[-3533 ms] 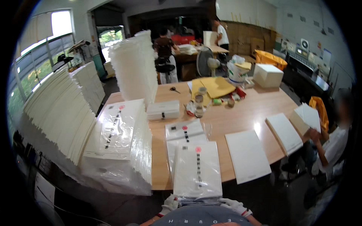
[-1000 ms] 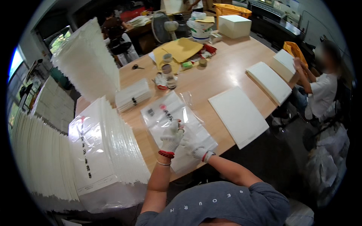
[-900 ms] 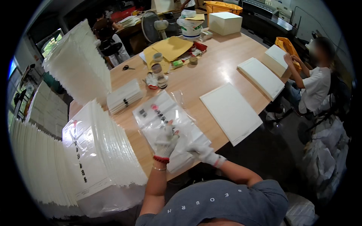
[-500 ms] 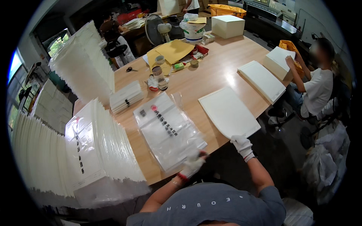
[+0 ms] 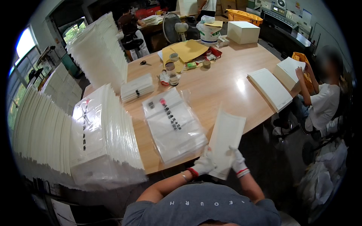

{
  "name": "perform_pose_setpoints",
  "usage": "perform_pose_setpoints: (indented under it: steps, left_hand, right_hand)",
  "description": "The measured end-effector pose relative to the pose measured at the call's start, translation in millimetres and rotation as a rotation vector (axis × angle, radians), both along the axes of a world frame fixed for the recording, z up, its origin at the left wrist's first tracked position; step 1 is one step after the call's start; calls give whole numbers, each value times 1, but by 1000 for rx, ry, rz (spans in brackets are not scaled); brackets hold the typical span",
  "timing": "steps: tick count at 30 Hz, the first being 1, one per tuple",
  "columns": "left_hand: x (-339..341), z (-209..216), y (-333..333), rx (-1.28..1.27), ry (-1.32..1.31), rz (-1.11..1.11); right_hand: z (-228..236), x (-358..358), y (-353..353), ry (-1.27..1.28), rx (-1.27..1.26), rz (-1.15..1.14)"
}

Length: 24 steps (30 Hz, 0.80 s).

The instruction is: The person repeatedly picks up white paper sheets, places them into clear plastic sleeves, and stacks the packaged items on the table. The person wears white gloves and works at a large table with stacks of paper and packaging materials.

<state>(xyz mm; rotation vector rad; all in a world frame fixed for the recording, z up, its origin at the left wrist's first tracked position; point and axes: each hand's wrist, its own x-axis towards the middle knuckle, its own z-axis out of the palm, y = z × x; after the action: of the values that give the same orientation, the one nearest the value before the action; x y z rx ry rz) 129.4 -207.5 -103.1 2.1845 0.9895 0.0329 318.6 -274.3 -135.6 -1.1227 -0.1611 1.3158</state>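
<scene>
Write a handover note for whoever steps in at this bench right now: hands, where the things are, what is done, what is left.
Left hand, gloved: grips the white sheet stack at its lower left edge.
Right hand, gloved: holds the same stack's lower right.
The stack is lifted off the table, tilted, beside the clear printed bags.
Done: packed bundles piled at left.
Left: this stack is not yet in a bag; more white stacks wait at right.

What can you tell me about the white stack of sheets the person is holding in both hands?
The white stack of sheets is a long, flat, plain rectangle that looks like paper. It is lifted off the wooden table at its near edge, tilted with its top away from the person. The gloved left hand grips its lower left edge, the gloved right hand its lower right. It is beside the clear plastic bags.
</scene>
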Motion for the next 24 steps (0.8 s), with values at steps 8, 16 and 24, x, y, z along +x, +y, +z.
perform_pose_setpoints:
  steps: [8, 16, 24]
  left_hand:
    - [-15, 88, 22, 178, -121, -123]
    - [-82, 55, 152, -315, -397, 179]
    - [-48, 57, 162, 194, -785, 171]
  right_hand:
    - [23, -33, 14, -874, -9, 72]
    - [108, -46, -20, -1265, 314, 98]
    - [106, -74, 38, -1781, -106, 892]
